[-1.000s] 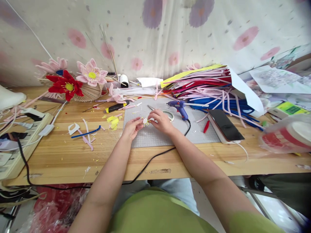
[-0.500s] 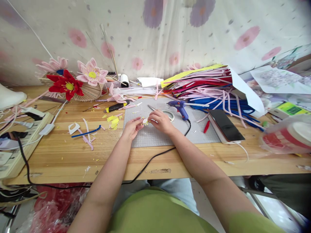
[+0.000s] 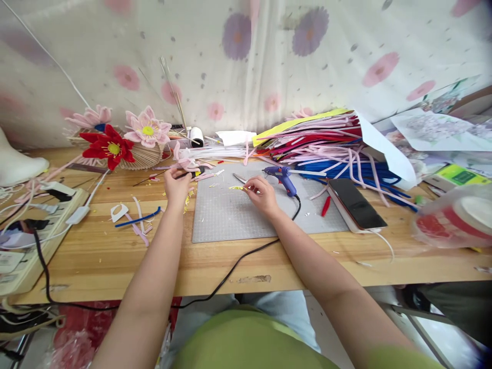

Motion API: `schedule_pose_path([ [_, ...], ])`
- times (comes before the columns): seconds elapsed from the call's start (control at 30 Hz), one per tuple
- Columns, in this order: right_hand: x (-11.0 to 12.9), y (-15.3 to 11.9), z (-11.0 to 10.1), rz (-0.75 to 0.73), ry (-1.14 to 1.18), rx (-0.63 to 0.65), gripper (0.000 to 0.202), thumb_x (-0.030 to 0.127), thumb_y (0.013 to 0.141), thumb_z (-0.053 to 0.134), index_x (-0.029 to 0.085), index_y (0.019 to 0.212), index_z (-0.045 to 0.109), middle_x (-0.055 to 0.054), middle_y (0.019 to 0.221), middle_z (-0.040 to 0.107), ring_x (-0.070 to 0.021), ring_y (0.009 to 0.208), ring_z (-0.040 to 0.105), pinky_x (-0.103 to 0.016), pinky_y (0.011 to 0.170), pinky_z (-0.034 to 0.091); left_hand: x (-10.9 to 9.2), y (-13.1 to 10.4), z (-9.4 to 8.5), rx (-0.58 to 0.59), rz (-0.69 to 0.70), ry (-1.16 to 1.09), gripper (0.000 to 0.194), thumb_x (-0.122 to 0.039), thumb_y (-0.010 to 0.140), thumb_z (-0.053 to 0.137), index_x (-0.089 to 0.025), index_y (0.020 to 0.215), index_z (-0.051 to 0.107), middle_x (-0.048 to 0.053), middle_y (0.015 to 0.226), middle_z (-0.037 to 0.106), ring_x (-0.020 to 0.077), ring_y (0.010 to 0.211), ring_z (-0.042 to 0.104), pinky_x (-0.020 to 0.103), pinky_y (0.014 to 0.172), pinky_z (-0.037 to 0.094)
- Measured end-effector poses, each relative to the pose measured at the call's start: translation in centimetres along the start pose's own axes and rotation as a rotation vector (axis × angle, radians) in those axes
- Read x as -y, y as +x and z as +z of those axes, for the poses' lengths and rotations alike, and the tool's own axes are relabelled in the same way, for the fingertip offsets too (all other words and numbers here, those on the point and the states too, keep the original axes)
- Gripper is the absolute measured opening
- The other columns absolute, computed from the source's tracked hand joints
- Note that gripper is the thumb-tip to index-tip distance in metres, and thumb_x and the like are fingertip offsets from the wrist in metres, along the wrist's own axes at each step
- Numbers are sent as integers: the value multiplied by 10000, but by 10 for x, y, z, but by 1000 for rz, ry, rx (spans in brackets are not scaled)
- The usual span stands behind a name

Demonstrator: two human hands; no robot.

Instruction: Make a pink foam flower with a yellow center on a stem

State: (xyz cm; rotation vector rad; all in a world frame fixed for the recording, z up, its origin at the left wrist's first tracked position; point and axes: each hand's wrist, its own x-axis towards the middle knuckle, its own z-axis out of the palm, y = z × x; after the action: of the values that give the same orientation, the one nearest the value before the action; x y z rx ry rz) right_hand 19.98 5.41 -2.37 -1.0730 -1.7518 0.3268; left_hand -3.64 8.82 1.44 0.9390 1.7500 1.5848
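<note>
My right hand (image 3: pixel 263 196), fingers pinched, holds a small yellow fringed flower centre (image 3: pixel 236 187) just above the grey cutting mat (image 3: pixel 226 220). In the earlier picture this piece shows a round white face. To the left, my left hand (image 3: pixel 177 187) is curled over the near end of a black-and-yellow utility knife (image 3: pixel 197 173); its fingers partly hide the handle. Yellow scraps (image 3: pixel 188 199) lie beside that wrist. Scissors (image 3: pixel 239 178) rest on the mat, their handles mostly behind my right hand. A purple glue gun (image 3: pixel 283 179) lies to the right of that hand.
Pink and red fuzzy-stem flowers (image 3: pixel 111 146) stand at back left. Bundled coloured stems (image 3: pixel 319 138) lie at the back. A phone (image 3: pixel 357 204), red pen-like object (image 3: pixel 326 206) and wrapped cup (image 3: pixel 457 218) are on the right. A black cord (image 3: pixel 234 269) crosses the front; a power strip (image 3: pixel 57 220) sits left.
My left hand has left the flower centre and moved left to the utility knife. My right hand keeps the flower centre, now turned edge-on. The view has tilted slightly upward.
</note>
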Motion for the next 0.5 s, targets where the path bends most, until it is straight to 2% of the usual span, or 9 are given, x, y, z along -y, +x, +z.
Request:
schedule_pose_path([
  [0.1, -2, -1, 3, 25, 19, 3, 93, 239, 798, 572, 194, 724, 606, -39, 794, 596, -116, 629, 500, -255, 579, 416, -1, 24, 5, -88, 107, 236, 645, -253, 535, 777, -183, 1081, 441, 151, 1172, 535, 251, 1067, 561, 348, 855, 465],
  [0.2, -5, -2, 3, 68, 19, -7, 104, 257, 804, 565, 196, 729, 605, -35, 791, 592, -113, 616, 493, -258, 580, 415, 1, 39, 16, -65, 144, 414, 689, -291, 544, 781, -130, 1104, 412, 234, 1167, 538, 336, 1147, 502, 415, 926, 403],
  [0.33, -5, -2, 2, 87, 23, -33, 108, 268, 796, 572, 198, 716, 596, -32, 766, 585, -119, 615, 495, -266, 583, 413, 3, 50, 27, -78, 88, 504, 444, -209, 671, 673, -141, 1035, 428, 255, 1141, 561, 353, 1099, 539, 447, 899, 400],
  [0.43, -3, -2, 2, 90, 22, -27, 113, 268, 797, 567, 200, 710, 589, -34, 770, 588, -121, 617, 501, -271, 591, 417, 4, 53, 28, -115, 82, 443, 279, -117, 711, 589, -161, 951, 455, 225, 1118, 575, 330, 1102, 540, 427, 911, 386],
  [0.5, -2, -1, 3, 94, 10, -18, 115, 276, 796, 570, 202, 710, 588, -35, 772, 590, -122, 616, 503, -273, 594, 418, 5, 54, 23, -146, 98, 354, 183, -112, 741, 545, -180, 896, 475, 184, 1098, 586, 302, 1139, 514, 405, 934, 370],
])
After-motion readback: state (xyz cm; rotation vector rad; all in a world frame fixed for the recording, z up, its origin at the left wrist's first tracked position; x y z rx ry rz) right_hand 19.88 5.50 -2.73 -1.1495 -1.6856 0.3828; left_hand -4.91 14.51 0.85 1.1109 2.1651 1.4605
